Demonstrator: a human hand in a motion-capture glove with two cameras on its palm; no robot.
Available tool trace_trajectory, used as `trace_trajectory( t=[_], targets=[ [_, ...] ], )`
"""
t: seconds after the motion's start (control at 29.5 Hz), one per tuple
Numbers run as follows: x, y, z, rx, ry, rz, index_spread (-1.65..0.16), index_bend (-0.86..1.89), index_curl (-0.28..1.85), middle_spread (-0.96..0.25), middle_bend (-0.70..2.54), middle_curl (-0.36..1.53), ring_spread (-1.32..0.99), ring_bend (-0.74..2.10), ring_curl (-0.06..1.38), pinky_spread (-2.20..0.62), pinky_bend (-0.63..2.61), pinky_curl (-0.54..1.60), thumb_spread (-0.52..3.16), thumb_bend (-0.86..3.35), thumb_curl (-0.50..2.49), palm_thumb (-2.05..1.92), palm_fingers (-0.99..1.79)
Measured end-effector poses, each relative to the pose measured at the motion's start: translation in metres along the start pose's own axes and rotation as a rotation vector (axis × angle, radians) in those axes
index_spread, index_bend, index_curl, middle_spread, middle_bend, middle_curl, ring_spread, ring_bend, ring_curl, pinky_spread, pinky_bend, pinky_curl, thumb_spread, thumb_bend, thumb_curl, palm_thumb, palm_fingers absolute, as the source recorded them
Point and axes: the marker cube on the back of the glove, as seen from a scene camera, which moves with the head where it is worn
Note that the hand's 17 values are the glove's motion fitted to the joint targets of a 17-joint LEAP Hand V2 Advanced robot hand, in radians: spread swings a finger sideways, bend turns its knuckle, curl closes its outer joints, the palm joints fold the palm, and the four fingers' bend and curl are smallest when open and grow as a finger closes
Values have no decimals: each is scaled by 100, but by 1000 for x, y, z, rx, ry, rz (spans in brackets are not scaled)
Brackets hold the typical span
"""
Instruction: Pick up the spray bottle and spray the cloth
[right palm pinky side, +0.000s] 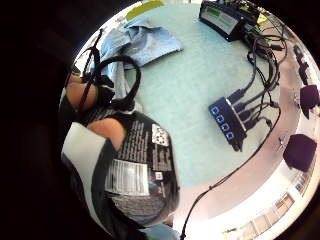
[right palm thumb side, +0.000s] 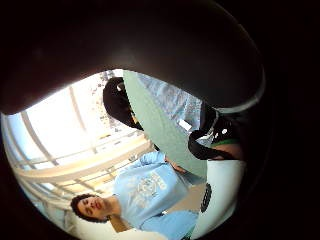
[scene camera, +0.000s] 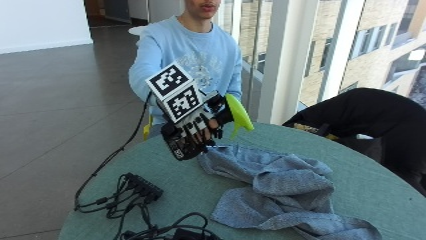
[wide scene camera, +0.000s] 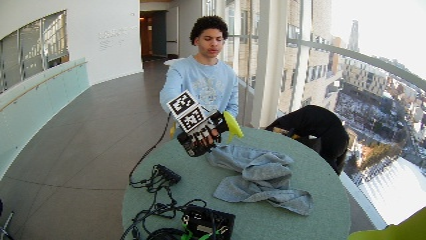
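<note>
A black USB hub (scene camera: 141, 186) with tangled cables (scene camera: 156, 227) lies on the round green table (scene camera: 373, 185).

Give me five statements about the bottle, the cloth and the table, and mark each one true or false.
1. The gloved right hand holds the spray bottle off the table. True.
2. The cloth is folded into a neat square. False: it lies crumpled and spread on the green table.
3. The bottle's spray head is yellow-green. True.
4. The cloth is draped over the bottle. False: it lies on the table below the raised bottle.
5. A cable hub sits on the table beside the cloth. True.
</note>
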Motion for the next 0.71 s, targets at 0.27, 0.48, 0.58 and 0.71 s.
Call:
trace_trajectory(
  t=[0.27,0.48,0.58,0.71],
  targets=[
    [-2,0,2,-22,22,7,-28,7,19,-9,34,44,-10,48,36,14,35,37,99,-2,54,99,101],
    [-4,-1,1,-20,27,21,-28,8,19,-9,34,45,-10,48,37,14,34,37,100,-2,55,99,101],
    [-5,-2,2,-30,39,28,-28,7,19,-9,34,45,-10,48,37,14,34,37,100,-2,55,99,101],
    [-5,-2,3,-38,54,36,-28,7,18,-9,34,45,-10,48,37,14,34,37,100,-2,55,98,101]
  ],
)
